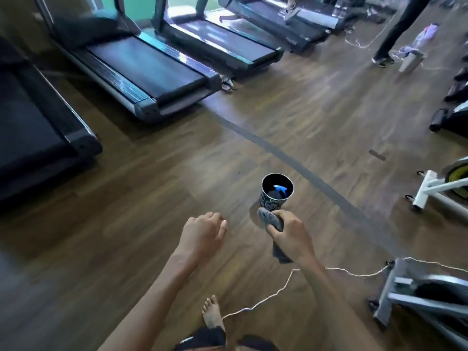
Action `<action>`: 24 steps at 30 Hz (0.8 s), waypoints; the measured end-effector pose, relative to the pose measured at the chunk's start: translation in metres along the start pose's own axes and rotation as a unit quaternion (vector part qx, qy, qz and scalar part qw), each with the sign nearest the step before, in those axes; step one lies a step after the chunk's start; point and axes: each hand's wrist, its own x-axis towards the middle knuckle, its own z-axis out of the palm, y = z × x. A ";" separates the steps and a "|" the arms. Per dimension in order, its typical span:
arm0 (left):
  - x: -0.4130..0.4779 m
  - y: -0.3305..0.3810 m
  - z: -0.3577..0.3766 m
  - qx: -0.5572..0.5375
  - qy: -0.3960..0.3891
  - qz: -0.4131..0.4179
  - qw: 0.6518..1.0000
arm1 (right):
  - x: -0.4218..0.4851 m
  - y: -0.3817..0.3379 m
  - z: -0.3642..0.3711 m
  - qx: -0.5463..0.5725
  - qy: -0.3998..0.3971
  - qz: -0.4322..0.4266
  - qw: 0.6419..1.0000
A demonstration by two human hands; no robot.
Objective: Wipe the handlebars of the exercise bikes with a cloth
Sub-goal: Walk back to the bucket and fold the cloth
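Cloth [272, 221] bunched in right hand [291, 234]; left hand [202, 231] loosely curled, empty. Bucket [277, 191] just beyond right hand. Handlebars not in view: grip firmly, unfold cloth before wiping.

The floor [278, 117] looks like brown wood planking with a soft sheen. The cloth [272, 220] is grey, nubby fabric. The treadmill belts [152, 69] look matt black, their side rails [121, 89] glossy metal.

Wood floor [152, 198], treadmills [141, 69], dark bucket [268, 201], white cord [263, 300], perhaps bike bases [425, 188]
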 end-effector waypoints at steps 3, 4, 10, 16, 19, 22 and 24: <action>0.070 -0.016 -0.024 0.006 -0.010 -0.002 1.000 | 0.070 -0.021 0.002 0.016 0.006 0.007 1.000; 0.093 -0.021 -0.031 0.005 -0.007 0.001 1.000 | 0.093 -0.026 0.003 0.022 0.008 0.004 1.000; 0.243 -0.045 -0.057 0.020 0.000 0.026 0.999 | 0.237 -0.047 0.007 0.030 0.028 -0.005 0.999; 0.428 -0.049 -0.083 0.034 0.008 0.050 0.998 | 0.409 -0.051 0.006 0.041 0.056 0.009 0.998; 0.511 -0.035 -0.098 0.047 -0.005 0.082 0.995 | 0.485 -0.055 -0.005 0.053 0.070 0.027 0.996; 0.585 -0.021 -0.109 0.038 -0.007 0.122 0.992 | 0.544 -0.056 -0.019 0.058 0.095 0.055 0.992; 0.632 -0.008 -0.111 0.039 -0.019 0.160 0.986 | 0.575 -0.053 -0.029 0.063 0.116 0.080 0.988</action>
